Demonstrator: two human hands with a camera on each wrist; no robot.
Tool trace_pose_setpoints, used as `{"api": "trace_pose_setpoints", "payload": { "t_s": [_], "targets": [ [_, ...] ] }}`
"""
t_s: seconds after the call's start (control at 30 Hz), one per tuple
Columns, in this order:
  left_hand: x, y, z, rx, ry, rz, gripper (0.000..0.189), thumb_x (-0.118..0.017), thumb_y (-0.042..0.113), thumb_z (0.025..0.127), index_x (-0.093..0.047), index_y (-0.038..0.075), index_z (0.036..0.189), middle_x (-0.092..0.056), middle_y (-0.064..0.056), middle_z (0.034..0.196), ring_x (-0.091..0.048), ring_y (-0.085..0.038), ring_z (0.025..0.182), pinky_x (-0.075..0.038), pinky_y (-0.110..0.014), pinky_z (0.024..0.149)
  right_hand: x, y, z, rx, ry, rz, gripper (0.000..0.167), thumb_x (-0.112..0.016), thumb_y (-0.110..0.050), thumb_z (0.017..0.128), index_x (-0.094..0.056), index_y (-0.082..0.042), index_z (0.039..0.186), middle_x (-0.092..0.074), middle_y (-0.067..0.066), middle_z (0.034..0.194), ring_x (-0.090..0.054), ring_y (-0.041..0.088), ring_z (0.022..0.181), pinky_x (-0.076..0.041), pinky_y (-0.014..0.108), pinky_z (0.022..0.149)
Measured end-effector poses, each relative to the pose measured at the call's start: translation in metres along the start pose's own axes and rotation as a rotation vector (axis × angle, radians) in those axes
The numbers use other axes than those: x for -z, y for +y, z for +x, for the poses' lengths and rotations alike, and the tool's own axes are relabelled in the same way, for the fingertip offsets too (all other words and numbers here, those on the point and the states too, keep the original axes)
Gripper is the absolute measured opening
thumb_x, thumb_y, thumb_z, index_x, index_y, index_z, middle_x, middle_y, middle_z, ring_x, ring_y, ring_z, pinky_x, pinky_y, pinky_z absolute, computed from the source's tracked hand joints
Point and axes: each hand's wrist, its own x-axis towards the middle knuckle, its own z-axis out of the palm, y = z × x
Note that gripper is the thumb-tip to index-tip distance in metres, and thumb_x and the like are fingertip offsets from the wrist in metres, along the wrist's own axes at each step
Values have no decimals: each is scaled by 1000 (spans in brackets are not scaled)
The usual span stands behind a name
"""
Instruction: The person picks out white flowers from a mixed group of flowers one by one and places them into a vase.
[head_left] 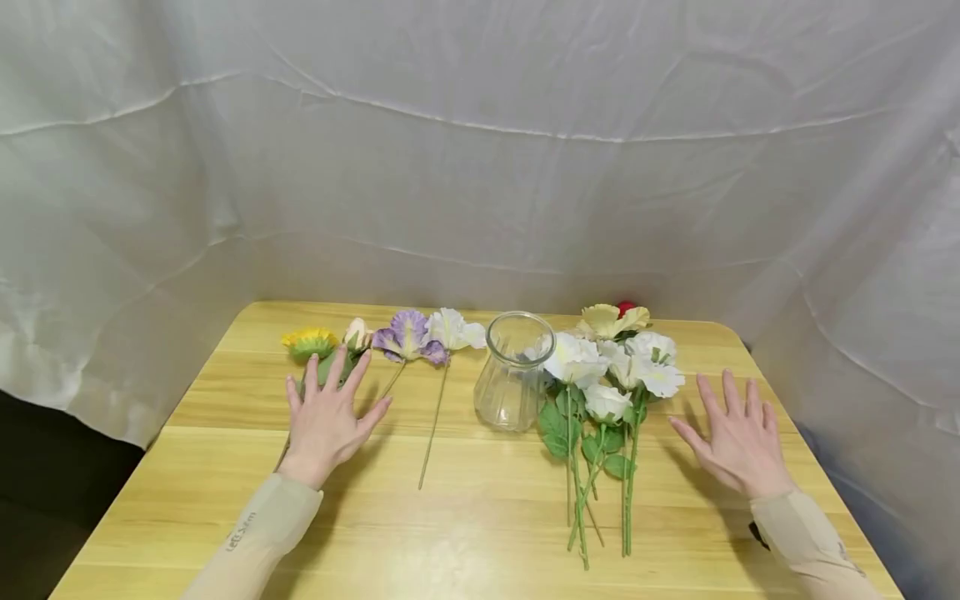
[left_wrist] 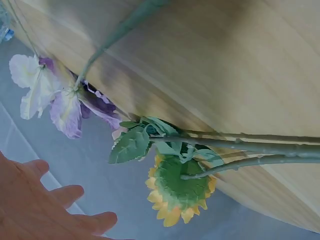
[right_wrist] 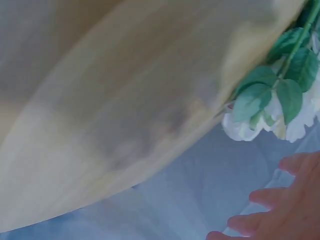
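My left hand (head_left: 327, 427) is spread with straight fingers over the left of the table, overlapping the stems of a yellow sunflower (head_left: 309, 342) and a pale pink rosebud (head_left: 357, 334) in the head view. Beside these lie a purple iris (head_left: 409, 335) and a white flower (head_left: 454, 329) on a thin stem. A clear glass vase (head_left: 512, 392) stands upright in the middle. To its right lies a group of white flowers (head_left: 576, 360) with green leaves and long stems. My right hand (head_left: 741, 444), fingers spread and holding nothing, is right of that group.
A cream flower (head_left: 602, 321) and a red bloom (head_left: 626, 308) lie at the back of the right-hand group. The wooden table (head_left: 420, 542) has rounded far corners. White cloth (head_left: 480, 192) hangs behind it and along both sides.
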Motion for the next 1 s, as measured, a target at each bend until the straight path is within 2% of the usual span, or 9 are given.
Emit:
{"api": "trace_pose_setpoints", "payload": {
  "t_s": [0.2, 0.4, 0.43, 0.53, 0.63, 0.8, 0.87, 0.93, 1.0],
  "targets": [
    [4, 9, 5, -12, -23, -9, 79, -43, 68, 97, -19, 30, 162, -20, -14, 169, -15, -53, 152, -9, -80, 117, 10, -15, 9, 53, 50, 15, 91, -51, -60, 97, -10, -12, 163, -13, 36, 162, -8, 64, 147, -11, 79, 116],
    [8, 31, 19, -48, -46, -88, 78, -49, 60, 98, -23, 23, 161, -20, -17, 168, -23, -55, 149, -14, -78, 117, 21, -50, 25, 157, 162, 117, 86, -54, -50, 99, -17, -3, 160, -25, 35, 159, -20, 57, 148, -12, 69, 124],
    [9, 35, 21, -54, -47, -113, 78, -50, 58, 98, -24, 20, 161, -22, -19, 167, -26, -55, 147, -18, -78, 117, 23, -57, 28, 176, 183, 151, 84, -54, -47, 100, -19, -1, 159, -27, 35, 159, -23, 56, 147, -13, 66, 125],
    [8, 48, 28, -64, -35, -186, 76, -57, 47, 98, -30, 9, 157, -34, -25, 160, -46, -52, 134, -41, -70, 109, 27, -82, 36, 223, 235, 299, 74, -55, -34, 101, -23, 3, 157, -32, 32, 158, -29, 52, 146, -17, 62, 126],
    [6, 61, 35, -52, -58, -267, 71, -61, 38, 96, -36, -2, 150, -48, -27, 149, -60, -45, 118, -55, -57, 96, 32, -109, 42, 236, 230, 482, 70, -55, -25, 101, -23, -3, 159, -31, 28, 160, -30, 50, 147, -21, 67, 122],
    [1, 79, 45, -15, -153, -335, 59, -62, 32, 96, -47, -4, 140, -65, -23, 128, -67, -37, 106, -59, -50, 90, 34, -153, 52, 260, 177, 750, 65, -52, -20, 102, -24, -9, 159, -30, 19, 164, -32, 42, 149, -27, 65, 121],
    [0, 84, 48, 10, -199, -356, 58, -62, 31, 97, -47, -3, 141, -70, -21, 113, -70, -32, 90, -60, -45, 79, 32, -169, 56, 270, 147, 864, 63, -52, -18, 103, -25, -7, 159, -31, 18, 163, -33, 40, 149, -28, 61, 123],
    [-2, 90, 51, 41, -238, -368, 61, -62, 31, 97, -44, -4, 144, -71, -21, 108, -69, -28, 76, -60, -40, 70, 28, -182, 59, 265, 105, 958, 65, -53, -17, 103, -23, -5, 159, -31, 19, 163, -31, 38, 150, -28, 57, 125],
    [-5, 95, 53, 80, -274, -371, 68, -61, 32, 98, -38, -7, 148, -70, -24, 113, -69, -29, 72, -61, -40, 69, 24, -193, 60, 239, 62, 1039, 69, -56, -17, 102, -20, -5, 159, -29, 19, 163, -28, 37, 152, -26, 54, 126]
  ]
}}
